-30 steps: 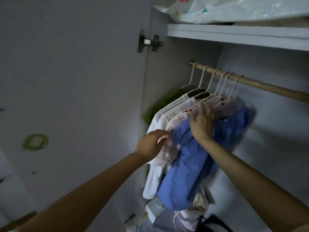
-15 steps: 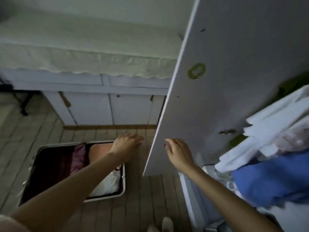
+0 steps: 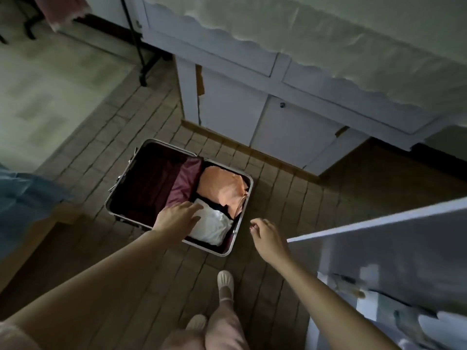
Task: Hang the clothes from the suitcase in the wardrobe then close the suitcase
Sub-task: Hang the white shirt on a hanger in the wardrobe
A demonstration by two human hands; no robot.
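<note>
Open suitcase (image 3: pixel 121 195) on floor, left hand (image 3: pixel 177 219) grip open above its near rim, right hand (image 3: pixel 267 237) grip loose

Hidden, cropped and unclear parts of the scene

The left hand (image 3: pixel 177 218) covers the near corner of the white garment (image 3: pixel 214 224) in the suitcase (image 3: pixel 241 218), and whether it touches the cloth cannot be told. The suitcase's left half is too dark to make out. A black item (image 3: pixel 225 207) between the white and the orange garment (image 3: pixel 222 188) shows only as a sliver. The wardrobe door (image 3: pixel 379 248) is blurred and runs off the right edge. Both forearms are cropped at the bottom.
</note>
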